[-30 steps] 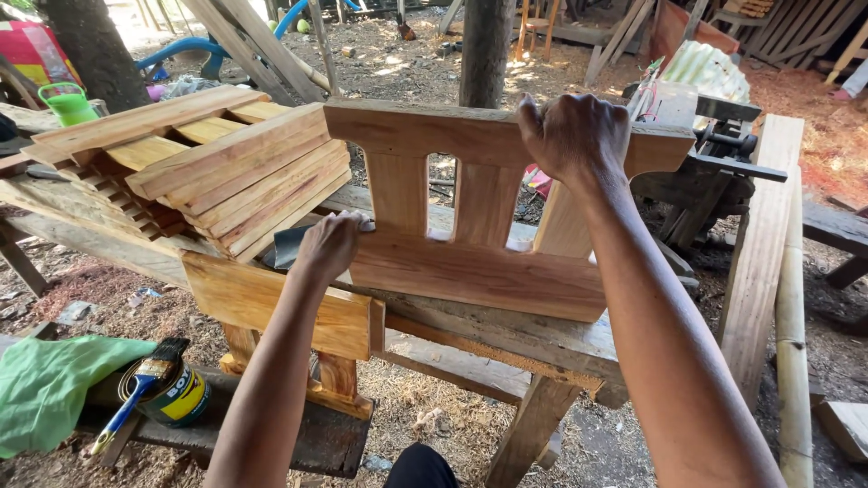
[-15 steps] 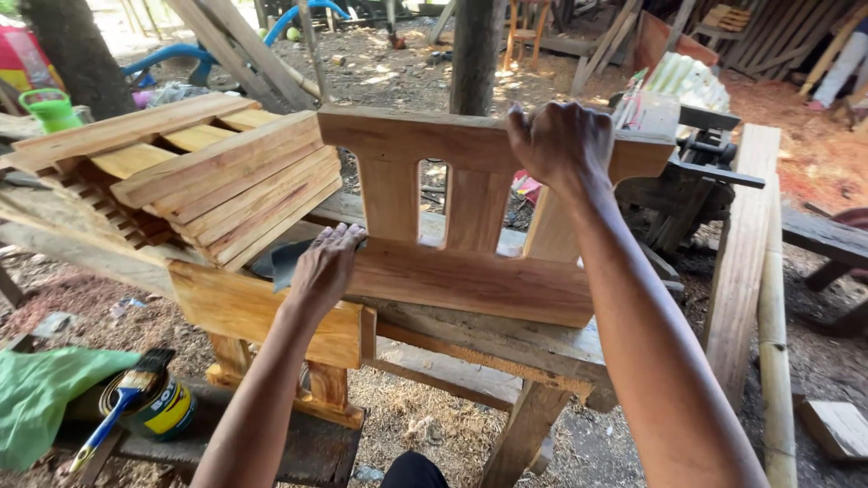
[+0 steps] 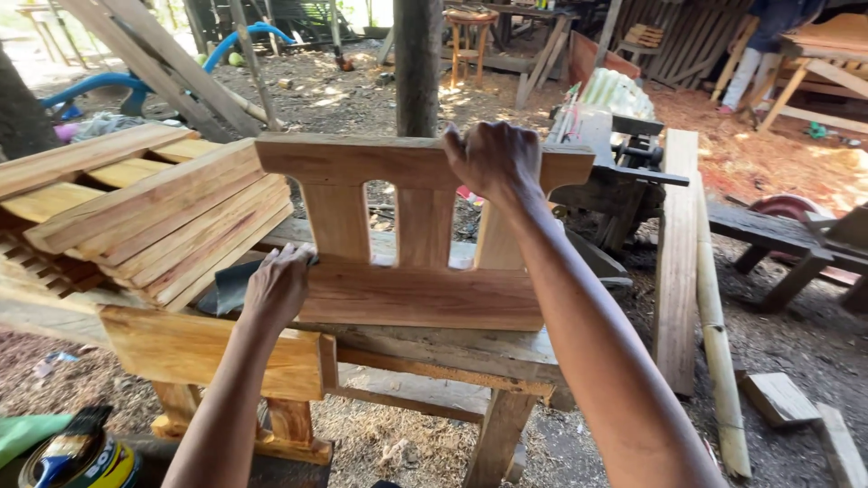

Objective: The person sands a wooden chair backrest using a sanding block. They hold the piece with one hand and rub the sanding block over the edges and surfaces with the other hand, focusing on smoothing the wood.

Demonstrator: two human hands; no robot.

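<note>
Right hand (image 3: 495,158) clamped over top rail of slatted wooden frame (image 3: 420,235), near its 3 o'clock end. Left hand (image 3: 276,287) at 7 o'clock from it, pressing grey abrasive sheet (image 3: 226,285) against bottom rail. Frame stands upright on counter (image 3: 452,348), long axis 9-to-3, 3 slats vertical. Plank stack (image 3: 154,217) at 9 o'clock.

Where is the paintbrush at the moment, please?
In the head view, the paintbrush lies across an open paint can at the bottom left corner, below the left hand and beside a green cloth.
</note>
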